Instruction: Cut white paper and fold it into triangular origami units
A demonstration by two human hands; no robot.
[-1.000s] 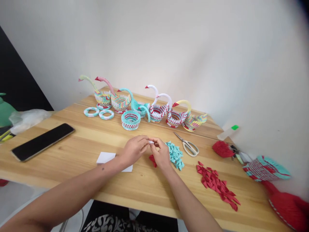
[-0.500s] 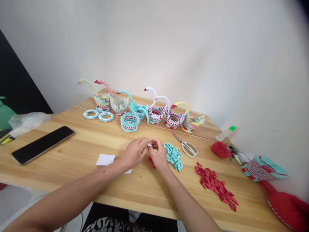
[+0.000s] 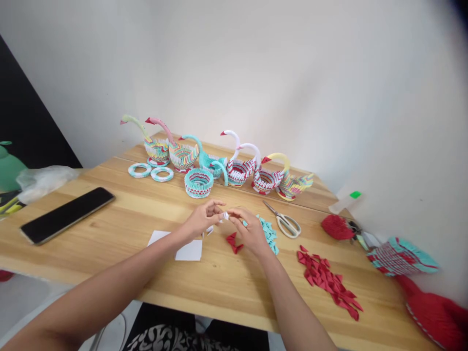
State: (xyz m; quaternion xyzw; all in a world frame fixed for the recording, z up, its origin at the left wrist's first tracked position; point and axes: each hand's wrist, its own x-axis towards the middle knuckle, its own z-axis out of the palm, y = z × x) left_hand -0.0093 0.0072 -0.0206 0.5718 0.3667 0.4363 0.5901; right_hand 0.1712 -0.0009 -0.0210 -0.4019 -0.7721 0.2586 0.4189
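Observation:
Between my two hands is a small folded piece of white paper (image 3: 225, 215), pinched by the fingertips on both sides. My left hand (image 3: 203, 218) is closed on its left end, and my right hand (image 3: 250, 229) grips the right end. Below my left hand lie a few small white folded pieces (image 3: 209, 230) beside flat white paper sheets (image 3: 189, 249). A few red folded paper pieces (image 3: 233, 242) rest just left of my right wrist. Turquoise folded pieces (image 3: 269, 231) are heaped behind my right hand, which hides part of them.
Paper swans (image 3: 185, 157) and a round turquoise paper basket (image 3: 198, 184) line the table's back. Two paper rings (image 3: 162, 174) lie left of them. Scissors (image 3: 288, 225) and red folded pieces (image 3: 329, 282) are to the right, a black phone (image 3: 68, 215) to the left.
My hands have moved slightly apart, and more of the white piece shows between them. The red pieces and white sheets are less covered. The view has shifted slightly.

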